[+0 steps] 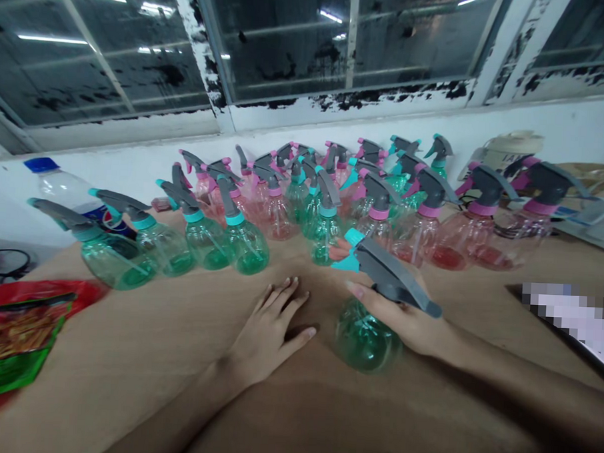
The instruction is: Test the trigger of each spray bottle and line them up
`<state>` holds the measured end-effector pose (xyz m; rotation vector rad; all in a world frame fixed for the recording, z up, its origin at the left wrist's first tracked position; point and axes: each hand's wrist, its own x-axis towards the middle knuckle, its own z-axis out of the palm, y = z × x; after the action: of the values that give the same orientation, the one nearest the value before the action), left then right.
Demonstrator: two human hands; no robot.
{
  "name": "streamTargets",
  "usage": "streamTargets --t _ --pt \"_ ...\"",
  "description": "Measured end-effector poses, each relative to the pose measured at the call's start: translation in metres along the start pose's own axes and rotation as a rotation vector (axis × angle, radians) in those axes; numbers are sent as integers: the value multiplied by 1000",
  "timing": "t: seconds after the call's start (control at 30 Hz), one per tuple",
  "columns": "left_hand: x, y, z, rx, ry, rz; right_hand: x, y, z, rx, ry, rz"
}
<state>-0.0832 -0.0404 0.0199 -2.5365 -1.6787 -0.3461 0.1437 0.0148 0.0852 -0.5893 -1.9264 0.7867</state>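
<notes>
ok, rh [410, 323] around btl [367, 339] (lh [263, 340] flat)

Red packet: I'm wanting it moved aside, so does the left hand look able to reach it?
Probably yes: the left hand appears to hold nothing, and only tabletop shows between it and the red packet.

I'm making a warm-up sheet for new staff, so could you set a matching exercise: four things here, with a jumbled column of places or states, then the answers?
Things
1) Left hand
2) Right hand
3) Red packet
4) Blue-capped bottle

Places or states
A) Behind the leftmost spray bottles
B) Gripping a green spray bottle
C) Cut off by the picture's left edge
D) Palm down on the table, holding nothing

Pairs: 1-D, 2-B, 3-C, 4-A
</notes>
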Motion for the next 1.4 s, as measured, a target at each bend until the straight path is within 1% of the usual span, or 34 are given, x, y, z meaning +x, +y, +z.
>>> streamTargets --t 0.1,0.23,0.3,0.43,0.5,0.57,0.77,0.93,1.0,1.03,1.17,1.3,1.4 --pt "1 1 -2 4 -4 3 0 -1 -1 -28 7 27" --pt "2 2 -4 8 -8 2 1 -3 -3 -66 -18 82" --pt "2 2 -4 9 -7 2 1 -4 -4 -64 -18 78" --pt "2 1 -3 6 -9 15 2 -6 -4 -56 32 3" --pt "1 1 -2 6 -8 14 2 -7 -3 -56 25 -12" --pt "2 1 -2 6 -9 10 1 -9 -3 -71 23 -1" --pt "2 1 -2 7 -2 2 0 -12 -2 -81 68 62" --pt "1 0 0 21 -8 -2 0 -9 -1 -83 39 82" --pt "1 2 -2 21 -16 -3 -3 -6 -2 -54 22 118" --pt "1 2 -3 19 -24 -5 -5 -5 -2 -45 33 133" --pt "2 6 -8 16 -54 -10 -18 -2 1 -97 163 145" --pt "2 7 -8 18 -40 -6 -32 -11 1 -214 189 208" --pt "1 8 -6 24 -21 -12 -40 -23 -4 -332 199 210"
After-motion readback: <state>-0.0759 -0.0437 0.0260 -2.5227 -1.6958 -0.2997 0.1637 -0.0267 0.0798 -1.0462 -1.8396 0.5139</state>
